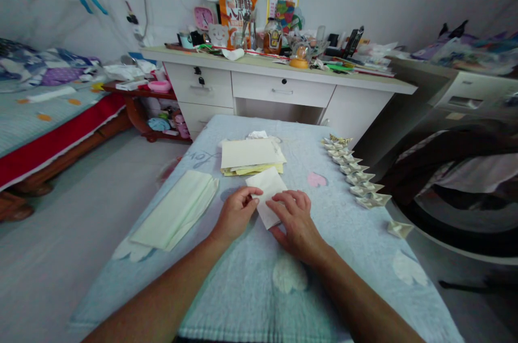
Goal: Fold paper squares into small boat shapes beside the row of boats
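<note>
A small white sheet of paper (267, 184), seemingly folded, is between my two hands over the cloth-covered table. My left hand (238, 211) pinches its left edge between thumb and fingers. On the other side, my right hand (295, 219) has its fingertips bent over the paper's face and its thumb at the lower edge. Just beyond lies a stack of paper sheets (251, 153), white on top with yellowish ones beneath. A row of folded paper boats (360, 177) runs along the table's right side, and a single paper boat (400, 229) sits nearer to me.
Folded pale green paper or cloth (174, 211) lies left of my hands. A light blue patterned cloth (251, 289) covers the table. Behind stands a white desk (279, 87) crowded with jars and bags. A washing machine (465, 111) is at the right, a bed (60, 122) at the left.
</note>
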